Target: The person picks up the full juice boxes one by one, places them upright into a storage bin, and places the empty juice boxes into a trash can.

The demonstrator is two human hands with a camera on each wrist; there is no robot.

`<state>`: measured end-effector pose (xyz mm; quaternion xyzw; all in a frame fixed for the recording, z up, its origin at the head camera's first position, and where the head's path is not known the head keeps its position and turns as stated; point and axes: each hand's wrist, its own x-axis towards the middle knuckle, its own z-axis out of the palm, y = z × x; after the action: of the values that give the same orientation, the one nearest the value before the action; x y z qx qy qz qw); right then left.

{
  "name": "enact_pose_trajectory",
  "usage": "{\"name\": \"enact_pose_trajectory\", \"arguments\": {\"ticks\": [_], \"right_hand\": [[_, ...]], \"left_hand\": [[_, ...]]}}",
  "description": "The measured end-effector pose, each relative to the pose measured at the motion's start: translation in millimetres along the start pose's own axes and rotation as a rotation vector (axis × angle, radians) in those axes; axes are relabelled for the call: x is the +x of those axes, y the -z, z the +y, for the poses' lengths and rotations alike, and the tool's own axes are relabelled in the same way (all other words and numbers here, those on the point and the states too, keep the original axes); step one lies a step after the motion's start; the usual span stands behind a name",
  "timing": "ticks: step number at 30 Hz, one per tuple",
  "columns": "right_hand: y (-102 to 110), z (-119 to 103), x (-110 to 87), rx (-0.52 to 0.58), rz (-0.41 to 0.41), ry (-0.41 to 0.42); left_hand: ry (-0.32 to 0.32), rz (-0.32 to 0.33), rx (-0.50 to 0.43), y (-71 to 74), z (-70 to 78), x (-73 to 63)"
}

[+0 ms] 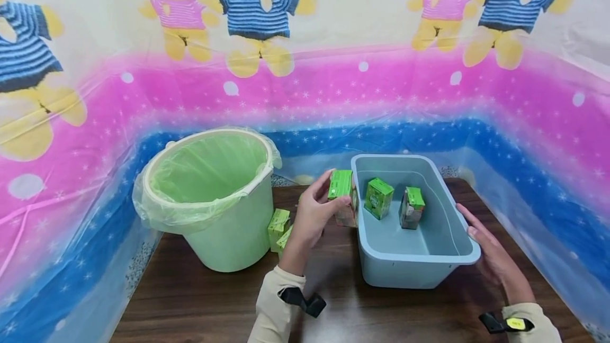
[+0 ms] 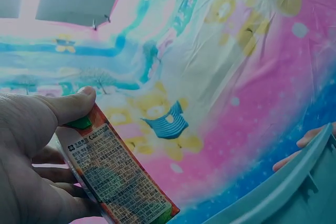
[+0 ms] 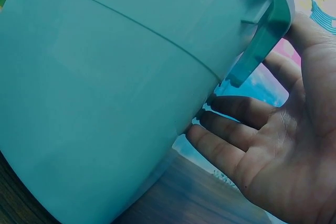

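Tub: standing on the desk.
Left hand: gripping a green-topped carton just beside the tub's left rim.
Right hand: extending its fingers, touching the tub's right side.
Two cartons: standing inside the tub.
Bag-lined bucket: standing left of the tub.
Other cartons: sitting left of the tub, beside the bucket.

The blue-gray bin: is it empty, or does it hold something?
Partly filled: in the head view, two green-topped drink cartons are inside the bin, with bare space around them.
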<state>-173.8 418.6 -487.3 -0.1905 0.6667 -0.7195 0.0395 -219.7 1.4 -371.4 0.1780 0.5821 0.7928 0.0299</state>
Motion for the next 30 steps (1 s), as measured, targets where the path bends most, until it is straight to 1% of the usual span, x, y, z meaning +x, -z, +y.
{"name": "enact_pose_trajectory", "arguments": {"ticks": [4, 7, 9, 14, 18, 20, 24, 30], "right_hand": [[0, 0, -0.5, -0.024, 0.007, -0.006], [1, 0, -1.1, -0.005, -0.005, 0.000], [1, 1, -1.6, 0.000, -0.007, 0.007], [0, 1, -2.7, 0.015, -0.001, -0.001], [0, 0, -4.1, 0.021, -0.001, -0.008], [0, 0, -4.8, 0.013, 0.010, -0.006], [0, 0, -4.0, -0.005, 0.024, 0.003], [-1, 1, -0.9, -0.033, 0.048, 0.002]], "left_hand": [[-0.019, -0.040, -0.016, -8.4, 7.9, 11.0], [-0.004, -0.065, -0.021, -16.5, 11.0, 19.8], [0.010, -0.068, -0.024, -22.2, 11.6, 26.9], [0.034, -0.063, -0.032, -36.1, 9.6, 46.7], [0.038, -0.078, -0.021, -49.3, 5.7, 62.9], [0.050, -0.082, -0.018, -57.2, 3.4, 69.5], [0.076, -0.068, -0.005, -72.4, -1.3, 78.2], [0.094, -0.021, 0.062, -90.8, -6.7, 86.4]]}}
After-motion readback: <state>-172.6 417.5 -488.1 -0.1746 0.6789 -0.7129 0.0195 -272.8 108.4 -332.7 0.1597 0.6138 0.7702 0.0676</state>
